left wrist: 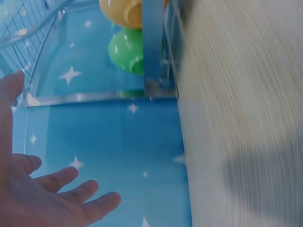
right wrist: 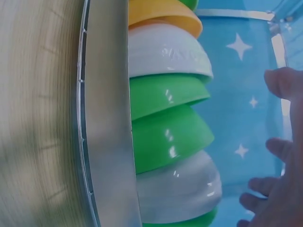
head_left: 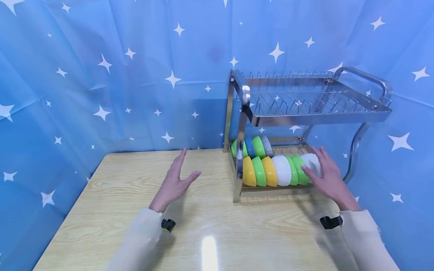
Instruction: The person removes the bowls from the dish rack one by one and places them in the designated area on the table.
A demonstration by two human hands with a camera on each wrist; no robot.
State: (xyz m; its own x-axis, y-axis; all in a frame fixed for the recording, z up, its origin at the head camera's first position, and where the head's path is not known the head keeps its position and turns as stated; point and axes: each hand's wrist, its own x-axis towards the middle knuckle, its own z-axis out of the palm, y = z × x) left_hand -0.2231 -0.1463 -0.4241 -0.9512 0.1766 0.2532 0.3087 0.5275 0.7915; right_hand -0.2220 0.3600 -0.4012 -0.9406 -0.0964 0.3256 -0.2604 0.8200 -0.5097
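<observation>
My left hand [head_left: 173,186] hangs over the table to the left of the dish rack, fingers spread and thumb pointing right, holding nothing. My right hand [head_left: 328,180] is at the right end of the rack's lower tier, thumb and fingers apart, overlapping the last white bowl [head_left: 310,161] in the head view. A front row of yellow, green and white bowls stands on edge along that tier. In the right wrist view a gap shows between the fingers and the glossy white bowl [right wrist: 182,191]. Behind them sit green, blue and grey-patterned bowls [head_left: 267,146].
The two-tier metal dish rack [head_left: 322,119] stands at the table's back right, its upper tier fitted with wire dividers. Its front left post [head_left: 240,150] rises beside the bowls. Wood-grain table [head_left: 129,188] extends to the left. A blue star-printed curtain [head_left: 142,94] surrounds it.
</observation>
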